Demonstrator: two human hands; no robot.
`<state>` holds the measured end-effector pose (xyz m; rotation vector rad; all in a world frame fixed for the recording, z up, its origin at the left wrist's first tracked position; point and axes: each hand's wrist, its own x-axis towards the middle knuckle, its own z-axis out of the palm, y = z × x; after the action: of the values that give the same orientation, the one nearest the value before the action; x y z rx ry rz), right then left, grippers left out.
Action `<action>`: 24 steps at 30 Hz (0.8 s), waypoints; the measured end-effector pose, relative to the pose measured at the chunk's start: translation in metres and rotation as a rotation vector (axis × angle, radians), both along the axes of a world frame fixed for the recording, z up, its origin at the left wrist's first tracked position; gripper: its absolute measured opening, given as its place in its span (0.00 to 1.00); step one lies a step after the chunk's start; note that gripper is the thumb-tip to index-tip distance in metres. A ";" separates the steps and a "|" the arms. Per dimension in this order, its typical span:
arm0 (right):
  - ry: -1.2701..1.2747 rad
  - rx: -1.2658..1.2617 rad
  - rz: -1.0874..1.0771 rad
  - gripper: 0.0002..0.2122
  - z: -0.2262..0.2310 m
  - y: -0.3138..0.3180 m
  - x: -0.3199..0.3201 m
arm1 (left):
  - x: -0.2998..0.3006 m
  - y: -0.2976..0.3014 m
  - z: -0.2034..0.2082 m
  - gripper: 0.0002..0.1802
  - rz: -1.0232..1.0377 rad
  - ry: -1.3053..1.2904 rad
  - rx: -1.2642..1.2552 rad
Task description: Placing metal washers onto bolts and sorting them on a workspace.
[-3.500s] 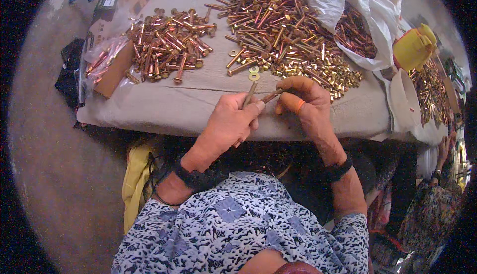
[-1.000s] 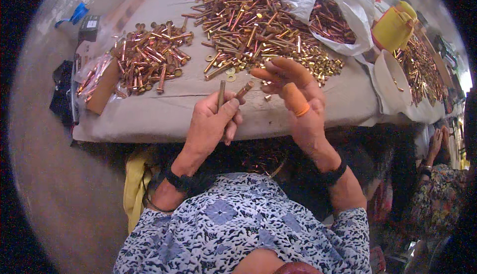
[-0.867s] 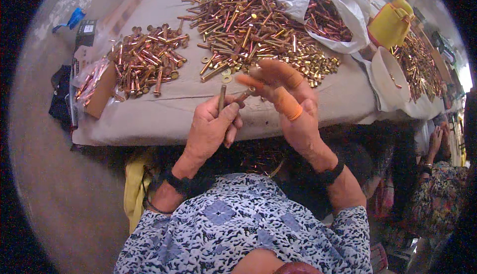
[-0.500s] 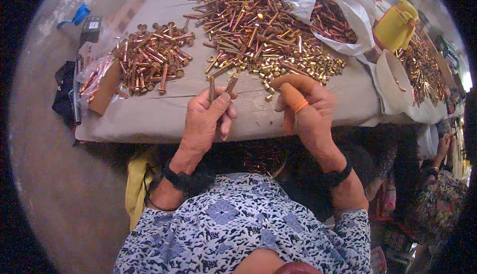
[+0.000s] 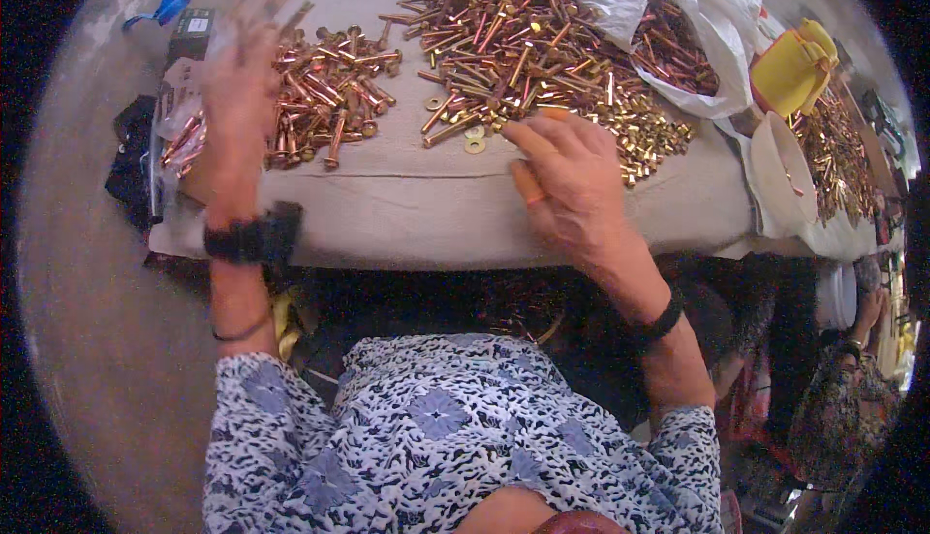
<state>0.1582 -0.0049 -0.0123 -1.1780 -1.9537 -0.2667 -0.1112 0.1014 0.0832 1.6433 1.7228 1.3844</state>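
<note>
My left hand (image 5: 237, 98), smeared by motion, is stretched out over the left side of the table, beside the smaller pile of copper-coloured bolts (image 5: 334, 98). A bolt-like piece (image 5: 298, 16) shows near its fingertips; blur hides whether it is held. My right hand (image 5: 576, 180) wears orange covers on the thumb and a finger. Its fingertips reach the near edge of the big bolt pile (image 5: 504, 35), next to small brass-coloured sleeves (image 5: 654, 137). Thumb and forefinger are apart, and nothing shows between them. Flat washers (image 5: 474, 145) lie just left of those fingertips.
A white plastic bag (image 5: 693, 40) with bolts stands at the back right. Beside it are a yellow cloth-like item (image 5: 794, 69), a white tub (image 5: 783, 161) and more bolts (image 5: 841, 166). A dark box (image 5: 191, 32) sits at the left edge. Another person (image 5: 848, 389) is at far right.
My left hand has moved from the front middle, where it held two bolts upright, to the far left. My right hand has moved slightly left, onto the pile's near edge.
</note>
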 end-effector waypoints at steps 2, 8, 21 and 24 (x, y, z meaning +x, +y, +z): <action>-0.125 -0.012 -0.076 0.16 -0.001 0.012 -0.013 | -0.009 0.006 0.009 0.13 -0.088 0.001 0.095; -0.330 -0.098 -0.162 0.07 -0.011 0.025 -0.028 | 0.019 -0.042 -0.036 0.17 -0.400 -0.316 -0.292; 0.110 -0.045 -0.058 0.08 -0.006 0.000 -0.018 | 0.080 -0.107 -0.075 0.11 -0.687 -0.251 -0.593; 0.225 -0.171 0.048 0.06 -0.002 -0.009 -0.022 | 0.081 -0.109 -0.083 0.11 -0.722 -0.151 -0.536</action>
<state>0.1358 -0.0136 -0.0140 -1.2114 -1.8309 0.0581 -0.0304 -0.0072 -0.0002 1.5536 1.0950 0.6169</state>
